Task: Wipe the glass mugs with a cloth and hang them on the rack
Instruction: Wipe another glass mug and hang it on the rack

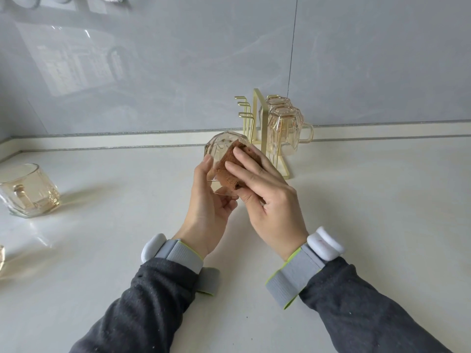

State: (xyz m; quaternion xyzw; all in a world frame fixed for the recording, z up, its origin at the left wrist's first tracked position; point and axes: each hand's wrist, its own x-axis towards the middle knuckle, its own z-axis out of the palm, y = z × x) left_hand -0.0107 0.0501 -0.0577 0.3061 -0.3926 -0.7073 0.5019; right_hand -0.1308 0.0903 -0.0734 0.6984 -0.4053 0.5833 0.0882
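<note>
amber faceted glass mug (222,148) tilted, just front-left of gold wire rack (257,115) | left hand (207,202) grips it | right hand (266,197) pinches brown terry cloth (229,168) against its wall | two matching mugs (285,131) hang on rack's right side | another mug (29,191) far left of rack

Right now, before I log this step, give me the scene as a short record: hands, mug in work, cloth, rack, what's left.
left hand: grips the held mug, tilted, base toward the wall
right hand: holds the cloth against the held mug's side
rack: gold, at the back of the counter; left pegs bare
hung: front hung mug and rear hung mug, upside down on the rack's right side
waiting mug: upright, far left on the counter
step: wiping; held mug not yet hung
</note>
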